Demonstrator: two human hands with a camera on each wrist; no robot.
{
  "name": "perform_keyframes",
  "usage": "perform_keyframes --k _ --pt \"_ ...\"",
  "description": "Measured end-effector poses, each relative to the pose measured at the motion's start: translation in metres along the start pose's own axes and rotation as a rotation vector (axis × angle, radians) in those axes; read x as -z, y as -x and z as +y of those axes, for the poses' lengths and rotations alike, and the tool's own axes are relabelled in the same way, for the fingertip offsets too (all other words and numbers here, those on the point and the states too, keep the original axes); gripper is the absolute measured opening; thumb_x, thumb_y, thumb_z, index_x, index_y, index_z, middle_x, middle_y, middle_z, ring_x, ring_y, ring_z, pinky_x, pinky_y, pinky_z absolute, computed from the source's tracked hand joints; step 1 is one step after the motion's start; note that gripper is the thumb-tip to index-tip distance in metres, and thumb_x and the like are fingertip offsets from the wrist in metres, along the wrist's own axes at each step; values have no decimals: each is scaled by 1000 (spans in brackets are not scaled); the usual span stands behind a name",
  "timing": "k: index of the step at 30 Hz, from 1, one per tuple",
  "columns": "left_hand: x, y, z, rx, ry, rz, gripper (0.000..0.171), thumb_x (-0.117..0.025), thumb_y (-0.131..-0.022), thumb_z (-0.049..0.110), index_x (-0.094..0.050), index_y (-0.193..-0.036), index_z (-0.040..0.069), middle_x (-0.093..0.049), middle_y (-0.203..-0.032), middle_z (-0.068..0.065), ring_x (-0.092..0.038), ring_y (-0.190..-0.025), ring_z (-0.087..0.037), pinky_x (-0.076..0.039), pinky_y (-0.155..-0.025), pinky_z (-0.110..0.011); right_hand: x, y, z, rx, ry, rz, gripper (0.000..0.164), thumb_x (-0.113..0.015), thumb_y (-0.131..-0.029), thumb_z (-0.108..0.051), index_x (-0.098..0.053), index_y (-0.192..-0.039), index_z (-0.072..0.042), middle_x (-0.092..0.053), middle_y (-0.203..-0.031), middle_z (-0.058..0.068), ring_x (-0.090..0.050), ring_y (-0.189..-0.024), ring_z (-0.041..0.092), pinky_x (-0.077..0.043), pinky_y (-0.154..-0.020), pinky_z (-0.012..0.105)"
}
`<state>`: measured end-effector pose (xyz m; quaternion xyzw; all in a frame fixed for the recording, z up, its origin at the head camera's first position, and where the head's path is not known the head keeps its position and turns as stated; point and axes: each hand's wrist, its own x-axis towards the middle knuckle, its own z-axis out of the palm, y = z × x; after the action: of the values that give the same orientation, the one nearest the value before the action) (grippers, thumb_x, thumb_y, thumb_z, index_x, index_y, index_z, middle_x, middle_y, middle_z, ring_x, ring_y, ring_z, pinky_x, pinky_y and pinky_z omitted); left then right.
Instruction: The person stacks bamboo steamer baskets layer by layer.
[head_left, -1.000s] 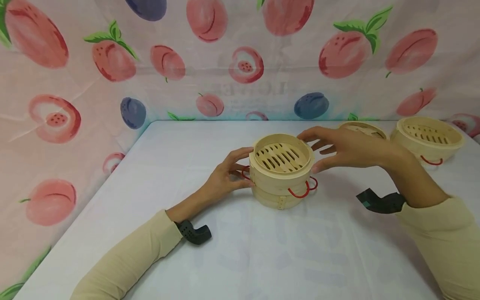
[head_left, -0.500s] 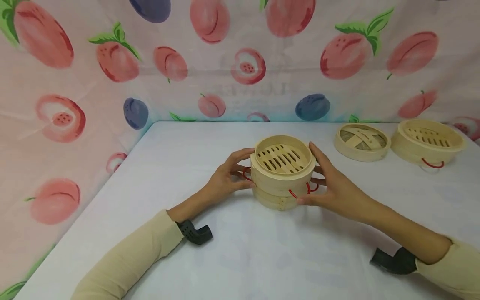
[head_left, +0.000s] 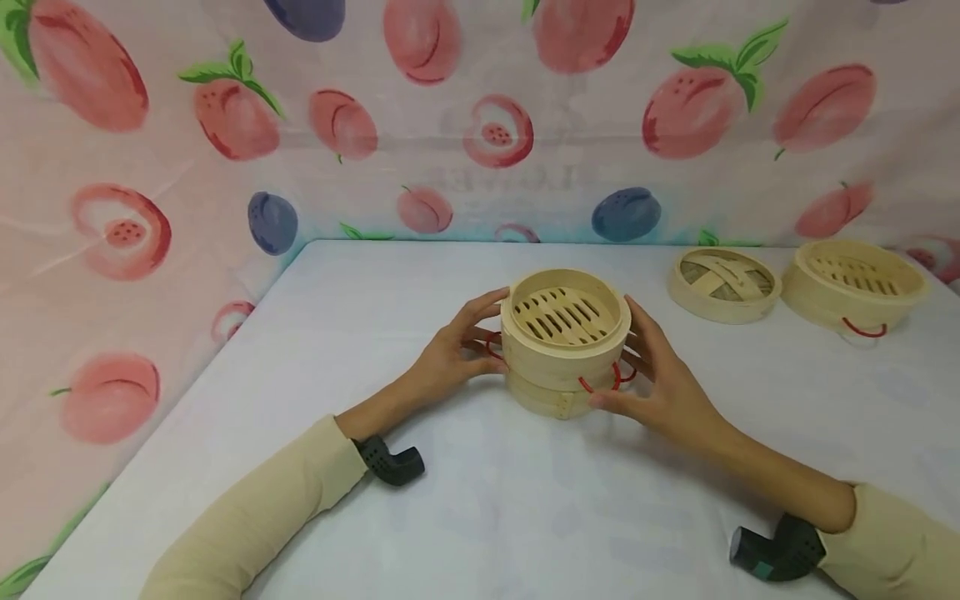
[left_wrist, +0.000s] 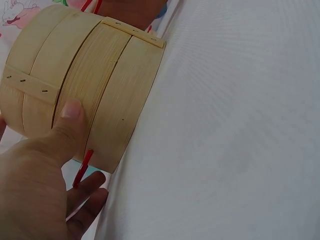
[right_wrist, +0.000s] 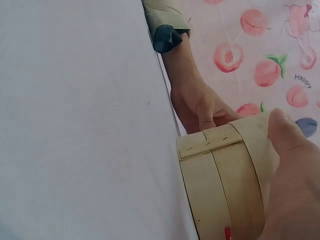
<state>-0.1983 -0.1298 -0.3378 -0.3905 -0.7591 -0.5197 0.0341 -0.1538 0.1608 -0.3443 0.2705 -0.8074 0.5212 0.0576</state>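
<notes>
Two round bamboo steamer baskets stand stacked on the white cloth in the head view. The upper basket [head_left: 555, 367] has a slatted floor, and the lower basket [head_left: 534, 398] carries it. My left hand [head_left: 448, 354] holds the stack's left side; in the left wrist view its thumb presses the bamboo wall near the seam, by a red handle [left_wrist: 83, 169]. On the opposite side my right hand [head_left: 675, 396] grips the stack, thumb at the front beside a red loop [head_left: 596, 387] and fingers round the right wall. The far fingers are partly hidden by the stack.
A woven bamboo lid [head_left: 723, 287] lies flat at the back right. Beside it stands another bamboo steamer basket [head_left: 847, 292] with a red handle. A fruit-print curtain [head_left: 570, 167] rises along the back and left edges of the table.
My right hand has come down from the upper rim to the stack's right side, its thumb swinging to the front. The lid behind it came into full view. The left hand stays at its side.
</notes>
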Motion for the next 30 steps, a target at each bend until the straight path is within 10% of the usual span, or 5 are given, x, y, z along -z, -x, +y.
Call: perform_keyframes --k 5,14,30 --pt "-3 -3 0 12 18 -12 85 -72 -79 -8 -23 -148 3 -41 -141 -25 -62 -102 -36 -50 -82 -51 1 4 4 -26 -6 26 108 -81 -75 -3 -12 -154 -29 -26 -153 0 -27 -139 26 -26 -109 44" --pt "-1 -1 -2 50 15 -2 87 -74 -78 -7 -24 -149 3 -37 -145 -20 -62 -102 -34 -50 -82 -48 -2 2 9 1 -147 -1 104 -75 -78 5 -12 -154 -27 -24 -154 2 -29 -136 30 -32 -103 19" --pt "1 -1 -2 53 29 -14 86 -72 -78 -10 -25 -149 -1 -28 -152 -16 -60 -104 -36 -50 -83 -50 -3 -3 10 44 -214 -8 89 -60 -86 7 -12 -154 -23 -26 -151 7 -30 -131 25 -33 -99 21"
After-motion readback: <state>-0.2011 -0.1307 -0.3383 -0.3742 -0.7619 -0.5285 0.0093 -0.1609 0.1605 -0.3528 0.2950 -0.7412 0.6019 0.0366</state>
